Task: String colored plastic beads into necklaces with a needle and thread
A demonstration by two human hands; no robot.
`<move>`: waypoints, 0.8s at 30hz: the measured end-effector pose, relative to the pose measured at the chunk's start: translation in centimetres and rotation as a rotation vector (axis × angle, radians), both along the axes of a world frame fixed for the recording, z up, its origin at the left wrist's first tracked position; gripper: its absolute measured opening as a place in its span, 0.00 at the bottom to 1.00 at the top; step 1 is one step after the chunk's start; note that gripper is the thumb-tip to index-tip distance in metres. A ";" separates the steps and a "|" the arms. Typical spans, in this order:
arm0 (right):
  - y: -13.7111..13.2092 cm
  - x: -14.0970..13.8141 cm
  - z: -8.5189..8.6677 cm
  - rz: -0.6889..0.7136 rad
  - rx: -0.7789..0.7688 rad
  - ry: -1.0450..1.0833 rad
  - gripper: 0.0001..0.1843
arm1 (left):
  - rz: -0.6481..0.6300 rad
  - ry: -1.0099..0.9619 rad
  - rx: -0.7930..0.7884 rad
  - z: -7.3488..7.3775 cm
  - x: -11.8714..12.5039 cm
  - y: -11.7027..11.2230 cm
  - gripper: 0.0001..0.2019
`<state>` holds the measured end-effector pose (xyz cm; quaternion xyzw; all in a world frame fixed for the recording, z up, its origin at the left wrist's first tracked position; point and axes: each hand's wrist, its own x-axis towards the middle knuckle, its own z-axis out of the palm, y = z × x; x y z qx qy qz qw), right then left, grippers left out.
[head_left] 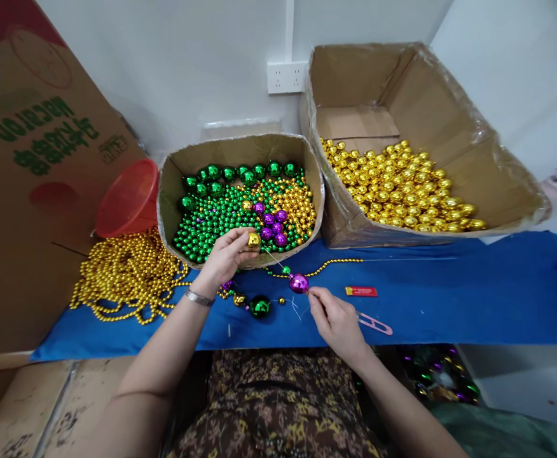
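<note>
Partly behind left hand [228,256], gold bead [254,241]

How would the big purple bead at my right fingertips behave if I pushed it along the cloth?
The big purple bead would probably roll, being round. The thread running toward it from your left hand might restrain it. Its glossy surface could feel slippery.

Cartons [450,121] of beads [397,191] on a worktable [431,312] suggest a workshop.

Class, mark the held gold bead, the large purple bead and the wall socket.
Held gold bead [254,240], head view: visible middle.
Large purple bead [299,283], head view: shiny middle.
Wall socket [285,77], head view: faceplate.
</note>
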<state>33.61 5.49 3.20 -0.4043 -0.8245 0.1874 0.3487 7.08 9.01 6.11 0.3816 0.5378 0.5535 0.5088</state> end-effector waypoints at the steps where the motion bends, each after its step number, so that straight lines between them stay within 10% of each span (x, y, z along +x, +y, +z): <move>1: 0.0 0.0 0.0 0.006 -0.001 0.002 0.10 | -0.007 -0.114 -0.007 0.1 0.4 -0.2 0.15; 24: -0.1 -0.2 0.3 0.040 -0.001 0.000 0.09 | 0.085 -0.330 0.019 0.7 3.0 -1.3 0.15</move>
